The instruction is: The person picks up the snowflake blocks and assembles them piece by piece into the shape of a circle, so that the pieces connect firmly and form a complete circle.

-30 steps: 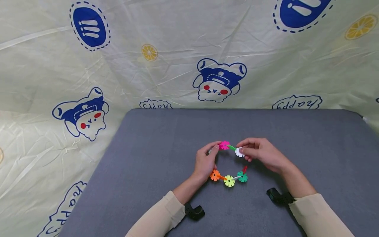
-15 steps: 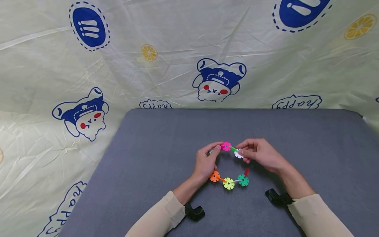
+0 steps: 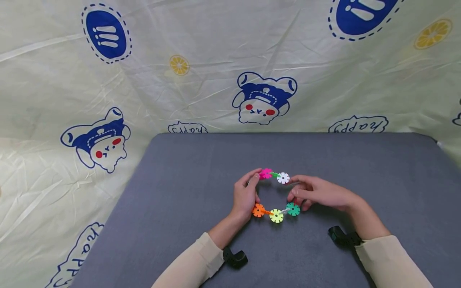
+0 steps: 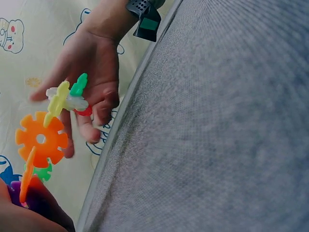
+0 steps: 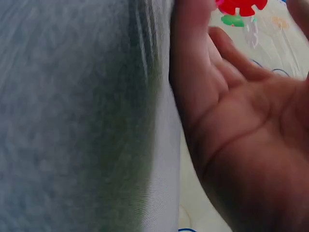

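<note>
A chain of interlocking plastic snowflake discs hangs in an unclosed ring above the table. My left hand (image 3: 245,196) grips its left side, fingers around a purple disc (image 4: 16,188) and by the pink disc (image 3: 266,173). From there the upper run goes through a green disc (image 3: 275,175) to a white disc (image 3: 283,178) at its end. Along the lower run are an orange disc (image 3: 258,210), a yellow disc (image 3: 276,216) and a teal disc (image 3: 293,209). My right hand (image 3: 317,193), fingers loosely bent and thumb apart, is at the red end disc (image 5: 241,6).
A grey cloth-covered table (image 3: 201,168) lies under both hands. Behind it hangs a pale sheet (image 3: 209,92) printed with cartoon bears and orange slices. Black wrist cameras (image 3: 235,259) sit at the cuffs.
My right hand has let go of the white disc and moved down to the red disc. The upper end of the chain has shifted slightly left; my left hand keeps its grip.
</note>
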`<state>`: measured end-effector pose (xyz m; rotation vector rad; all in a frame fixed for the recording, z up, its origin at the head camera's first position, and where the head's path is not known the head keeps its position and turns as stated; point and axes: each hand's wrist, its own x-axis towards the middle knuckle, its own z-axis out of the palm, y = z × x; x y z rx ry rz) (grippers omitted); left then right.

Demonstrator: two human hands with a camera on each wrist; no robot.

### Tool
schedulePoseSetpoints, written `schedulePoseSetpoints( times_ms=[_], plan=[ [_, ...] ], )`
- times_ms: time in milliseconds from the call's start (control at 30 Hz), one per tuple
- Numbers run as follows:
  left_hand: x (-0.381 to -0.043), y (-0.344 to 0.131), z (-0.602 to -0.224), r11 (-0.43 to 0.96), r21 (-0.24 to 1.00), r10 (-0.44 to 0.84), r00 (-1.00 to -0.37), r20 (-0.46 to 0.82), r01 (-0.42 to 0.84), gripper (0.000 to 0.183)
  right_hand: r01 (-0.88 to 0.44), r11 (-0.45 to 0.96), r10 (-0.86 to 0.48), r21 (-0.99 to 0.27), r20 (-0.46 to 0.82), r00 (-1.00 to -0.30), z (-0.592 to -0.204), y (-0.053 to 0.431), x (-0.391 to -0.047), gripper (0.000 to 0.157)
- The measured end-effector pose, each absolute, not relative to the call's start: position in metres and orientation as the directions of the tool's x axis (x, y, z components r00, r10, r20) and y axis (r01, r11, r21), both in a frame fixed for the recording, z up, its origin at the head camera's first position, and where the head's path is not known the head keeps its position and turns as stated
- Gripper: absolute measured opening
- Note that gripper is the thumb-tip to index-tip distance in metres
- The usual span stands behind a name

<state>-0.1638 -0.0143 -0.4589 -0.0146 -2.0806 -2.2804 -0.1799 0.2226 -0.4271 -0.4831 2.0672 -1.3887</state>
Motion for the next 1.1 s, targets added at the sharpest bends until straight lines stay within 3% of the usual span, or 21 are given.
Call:
schedulePoseSetpoints(
  times_ms=[100, 367, 1100],
  plan=[
    [-0.166, -0.014, -0.464, -0.097, 0.994, -0.042, -0.998, 0.039, 0.043, 0.026, 0.046, 0.356, -0.653, -0.933, -0.283, -0.703, -0.429, 0.224, -0.179, 0.066],
    [-0.165, -0.015, -0.465, -0.070, 0.995, -0.013, -0.998, 0.067, 0.068, 0.032, 0.034, 0.310, -0.603, -0.950, -0.225, -0.766, -0.433, 0.216, -0.180, 0.084],
    [-0.158, -0.014, -0.452, 0.044, 0.995, -0.010, -0.996, 0.094, 0.093, 0.025, 0.003, 0.262, -0.575, -0.965, -0.159, -0.802, -0.431, 0.212, -0.178, 0.067]
  ],
)
